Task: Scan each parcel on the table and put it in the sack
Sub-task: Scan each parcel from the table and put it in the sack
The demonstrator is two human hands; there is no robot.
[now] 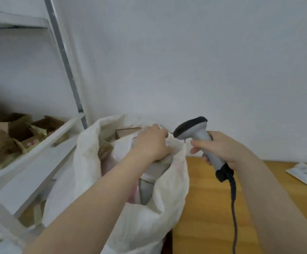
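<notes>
A white woven sack [169,189] stands open between the shelf and the table. My left hand [151,142] reaches into its mouth and grips a grey parcel [149,182] that hangs down inside the sack. More parcels lie in the sack, among them a brown box [125,132] at the back. My right hand [222,149] holds a grey barcode scanner [195,131] by its handle, head pointing left toward the sack; its dark cable [233,202] hangs down over the table. A flat white parcel [306,175] lies on the table at the far right.
The wooden table [209,208] is on the right, against a white wall. A white metal shelf [44,142] on the left carries several brown cardboard boxes [26,131]. The sack's rim touches the table's left edge.
</notes>
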